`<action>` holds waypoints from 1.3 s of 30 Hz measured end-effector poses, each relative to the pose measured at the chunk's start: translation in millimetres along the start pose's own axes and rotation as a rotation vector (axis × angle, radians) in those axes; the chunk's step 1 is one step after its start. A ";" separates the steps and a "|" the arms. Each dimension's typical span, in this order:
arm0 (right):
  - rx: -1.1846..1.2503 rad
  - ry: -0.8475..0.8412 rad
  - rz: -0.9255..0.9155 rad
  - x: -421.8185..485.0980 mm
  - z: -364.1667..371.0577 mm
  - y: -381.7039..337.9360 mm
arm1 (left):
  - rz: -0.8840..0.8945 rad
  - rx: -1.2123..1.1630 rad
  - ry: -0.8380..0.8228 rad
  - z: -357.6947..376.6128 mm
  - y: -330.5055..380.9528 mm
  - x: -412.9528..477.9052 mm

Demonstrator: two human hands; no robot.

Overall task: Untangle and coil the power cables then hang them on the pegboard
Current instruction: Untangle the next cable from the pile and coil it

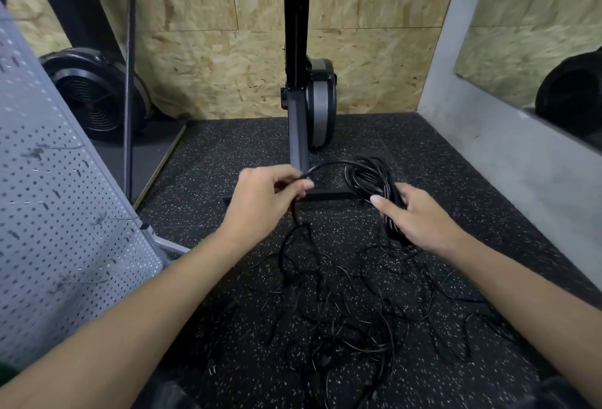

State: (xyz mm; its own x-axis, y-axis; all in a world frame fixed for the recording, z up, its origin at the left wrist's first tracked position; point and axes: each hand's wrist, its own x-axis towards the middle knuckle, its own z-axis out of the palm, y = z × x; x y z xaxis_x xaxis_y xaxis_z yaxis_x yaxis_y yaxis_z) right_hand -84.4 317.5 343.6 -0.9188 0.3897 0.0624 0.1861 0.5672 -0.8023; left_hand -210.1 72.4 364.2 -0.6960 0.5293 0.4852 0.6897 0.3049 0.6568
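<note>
One black cable coil (371,177) is gripped by the right hand (420,216); the left hand (260,200) pinches its loose strand (325,165). One thin, glossy tangle of cables (342,304) sprawls on the speckled floor (228,154) beside one grey pegboard (49,213).

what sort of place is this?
Probably a gym's storage or workshop corner: speckled rubber floor, OSB wall panels, a stood-up exercise machine with a flywheel housing, and a grey pegboard on the left.

Black cables (342,304); black floor (228,154) w/ white flecks; grey pegboard (49,213).
</note>
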 end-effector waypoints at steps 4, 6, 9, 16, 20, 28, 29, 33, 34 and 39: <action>0.096 0.044 0.025 -0.3 -4.2 -1.2 | -0.077 -0.166 -0.089 7.3 9.5 -1.3; 0.181 0.020 0.059 -4.4 -0.7 -5.9 | -0.180 -0.263 -0.156 14.7 3.6 -5.4; 0.248 -0.010 0.065 -8.0 9.9 -7.8 | -0.293 -0.402 -0.160 22.2 -2.3 -4.8; 0.157 -0.036 -0.010 -14.0 24.0 -14.2 | -0.431 -0.511 -0.193 30.2 8.2 -6.1; 0.031 -0.104 -0.051 -17.6 31.6 -13.4 | -0.465 -0.524 -0.194 30.4 9.5 -8.7; 0.225 -0.150 -0.045 -24.3 42.1 -14.2 | -0.612 -0.807 -0.261 31.5 17.1 -9.0; 0.242 -0.158 -0.042 -25.0 42.7 -15.0 | -0.625 -0.815 -0.264 31.8 17.2 -8.6; 0.214 -0.207 -0.010 -25.0 40.6 -19.2 | -0.631 -0.782 -0.266 32.1 15.0 -9.1; 0.214 -0.229 0.003 -24.8 40.3 -19.5 | -0.622 -0.772 -0.258 32.5 14.4 -9.9; 0.369 -0.270 0.061 -25.9 48.7 -19.5 | -0.464 -0.613 -0.197 30.5 14.9 -9.9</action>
State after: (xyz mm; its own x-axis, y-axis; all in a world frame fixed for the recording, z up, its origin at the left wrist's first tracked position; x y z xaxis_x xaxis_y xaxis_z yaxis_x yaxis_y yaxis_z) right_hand -81.2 261.0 328.8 -0.9770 0.1832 -0.1092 0.1512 0.2338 -0.9604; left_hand -186.8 95.8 351.5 -0.7978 0.6028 0.0107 0.0654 0.0689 0.9955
